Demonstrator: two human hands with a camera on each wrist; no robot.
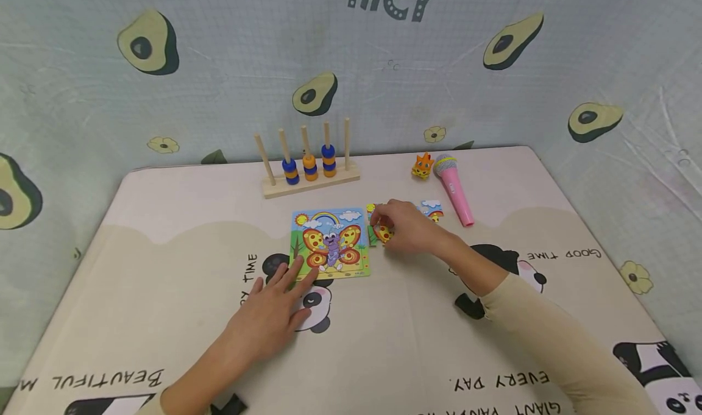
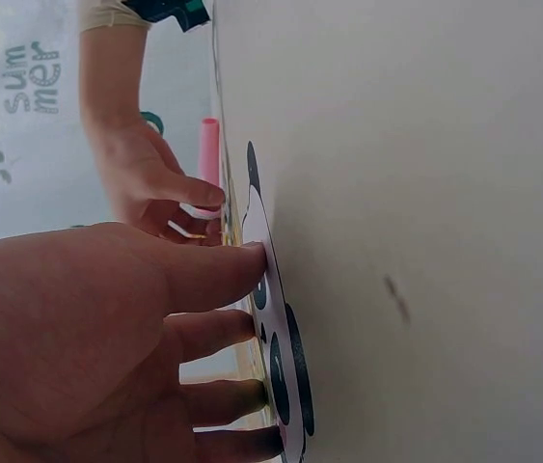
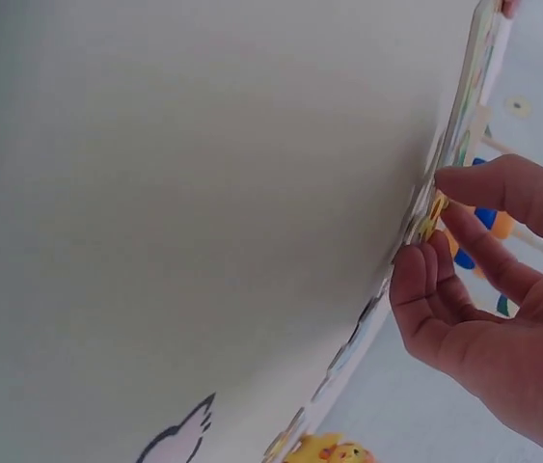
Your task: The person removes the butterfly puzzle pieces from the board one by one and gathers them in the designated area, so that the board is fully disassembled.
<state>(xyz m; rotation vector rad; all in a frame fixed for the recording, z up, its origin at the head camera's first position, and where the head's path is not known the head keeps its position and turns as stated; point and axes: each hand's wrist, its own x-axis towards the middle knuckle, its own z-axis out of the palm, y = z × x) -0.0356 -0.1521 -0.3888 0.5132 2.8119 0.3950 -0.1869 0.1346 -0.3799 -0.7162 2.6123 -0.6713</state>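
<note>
A square butterfly picture puzzle (image 1: 332,242) lies flat near the middle of the table. My left hand (image 1: 267,317) has its fingers spread, with the fingertips resting on the picture's lower left edge. Just right of the picture, my right hand (image 1: 412,227) pinches a yellow-and-red puzzle piece (image 1: 384,233) between thumb and fingers, low over the tabletop. In the right wrist view, part of this yellow piece (image 3: 431,220) shows between thumb and fingertips. Another piece with a cloud and rainbow (image 1: 432,208) lies beyond the right hand, which partly hides the pieces beneath it.
Behind the picture stands a wooden peg rack (image 1: 311,186) with blue and orange rings on its pegs. A small orange animal toy (image 1: 422,166) and a pink toy microphone (image 1: 455,191) lie at the back right. The tablecloth (image 1: 181,281) has printed pandas and words.
</note>
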